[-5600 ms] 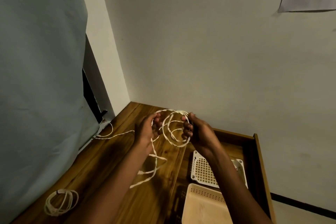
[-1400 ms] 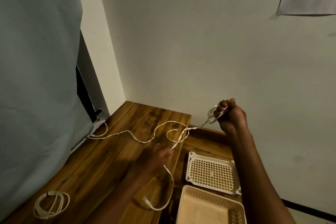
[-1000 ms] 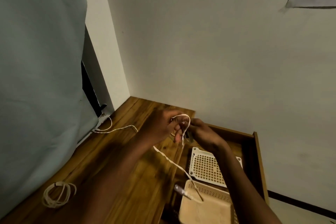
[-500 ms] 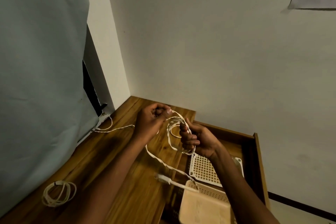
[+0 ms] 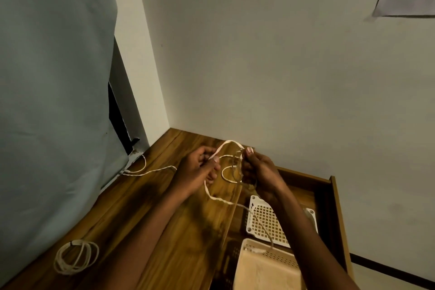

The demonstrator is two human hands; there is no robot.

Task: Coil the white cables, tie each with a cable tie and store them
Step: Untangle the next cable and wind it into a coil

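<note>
Over the far end of the wooden table (image 5: 131, 214) I hold a white braided cable (image 5: 229, 148) between both hands. My right hand (image 5: 259, 172) grips a small bundle of its loops. My left hand (image 5: 197, 172) pinches the strand that arches over to the bundle. The cable's free end hangs down from my hands towards the beige basket (image 5: 268, 268). A second white cable (image 5: 146, 172) trails left to the curtain. One finished coil (image 5: 75, 256), bound with a dark tie, lies near the table's front left.
A white perforated basket (image 5: 266, 221) and the beige one sit in an open wooden drawer (image 5: 336, 214) to the right of the table. A grey curtain (image 5: 54, 101) hangs along the left side. A plain wall stands close behind.
My hands have come together from wide apart, and loops have built up in my right hand. The cable's free end has slid from the table edge down towards the beige basket.
</note>
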